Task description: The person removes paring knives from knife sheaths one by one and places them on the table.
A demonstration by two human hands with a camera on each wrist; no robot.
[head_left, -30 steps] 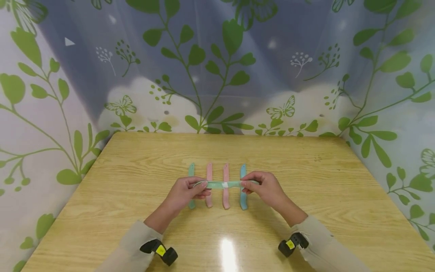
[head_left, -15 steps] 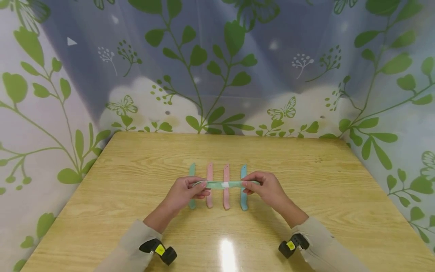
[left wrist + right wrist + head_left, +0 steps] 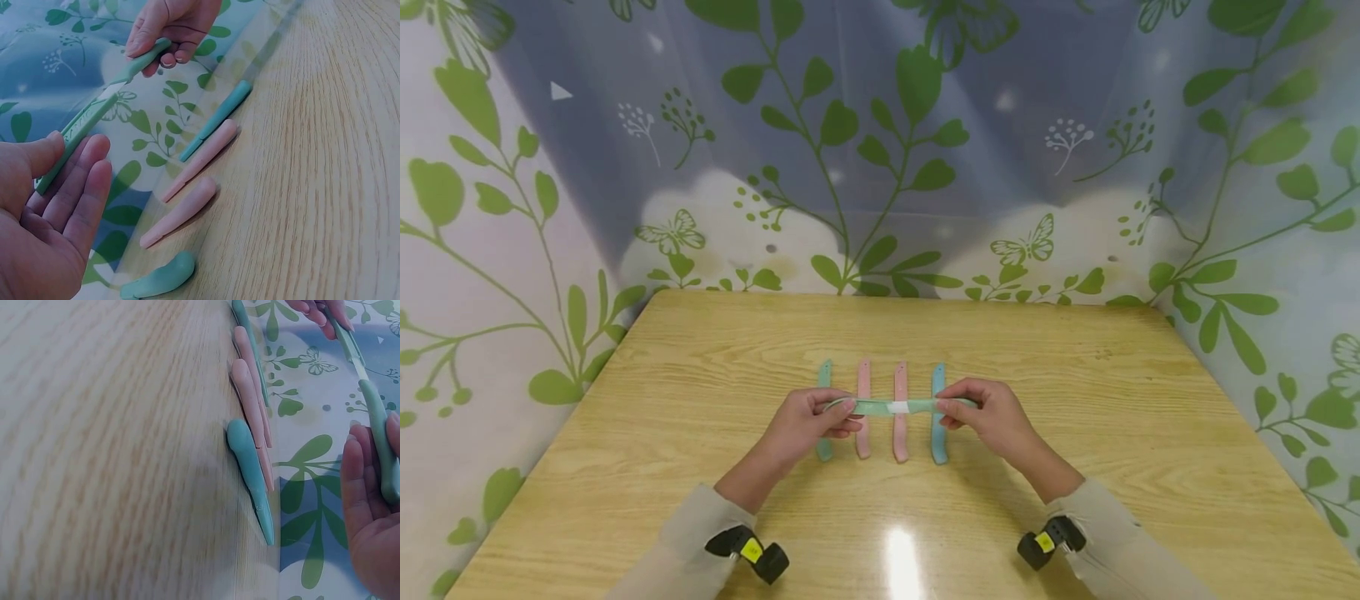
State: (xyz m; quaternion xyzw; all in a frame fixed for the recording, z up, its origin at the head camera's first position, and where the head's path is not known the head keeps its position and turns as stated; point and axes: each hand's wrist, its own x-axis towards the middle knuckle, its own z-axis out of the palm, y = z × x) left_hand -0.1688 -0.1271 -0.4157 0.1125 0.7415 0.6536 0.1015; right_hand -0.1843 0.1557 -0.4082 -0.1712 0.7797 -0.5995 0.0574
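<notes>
A small light green fruit knife is held level above the table by both hands. My left hand point(image 3: 808, 423) pinches its green sheath point(image 3: 871, 407) between thumb and fingers. At the other end, my right hand point(image 3: 992, 415) grips the green handle point(image 3: 379, 422). A short stretch of white blade point(image 3: 898, 407) shows between sheath and handle. Underneath, in a row on the table, lie a green knife point(image 3: 825, 375), two pink knives point(image 3: 862, 437) and a blue knife point(image 3: 938, 442), all pointing the same way. The fingers partly cover the green one in the head view.
The wooden table point(image 3: 1075, 517) reaches back to a curtain point(image 3: 880, 183) printed with leaves and butterflies, which also hangs along both sides. Each sleeve carries a black wrist camera, one on the left point(image 3: 769, 562) and one on the right point(image 3: 1033, 550).
The white stretch of blade between sheath and handle has grown slightly longer as the hands moved a little apart. The knives on the table lie as before.
</notes>
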